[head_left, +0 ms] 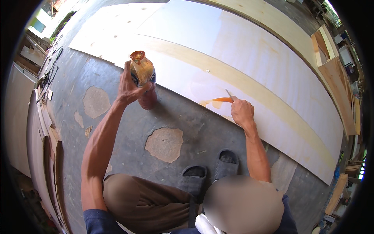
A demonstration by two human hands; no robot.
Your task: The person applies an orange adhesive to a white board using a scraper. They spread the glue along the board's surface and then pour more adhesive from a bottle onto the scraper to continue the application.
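Observation:
My left hand [127,86] is wrapped round a clear bottle [142,69] with a ragged, cut-looking top. Amber, glue-like stuff coats its inside and its rim, and a dark label shows at its middle. Its reddish-brown lower part shows below my hand, above the floor. In my right hand [243,112] is an orange spreader [223,100], with a thin grey piece sticking up beside it. The spreader's tip meets the near edge of a pale, glossy panel [183,82], where an amber smear lies. A yellowish band runs lengthwise along the panel.
More pale boards [105,27] lie beyond and to the far left. At the right stands a wooden frame [338,74]. Several sheets [39,132] lean at the left. Grey slippers [193,175] are on my feet, on a grey floor with worn patches [165,144].

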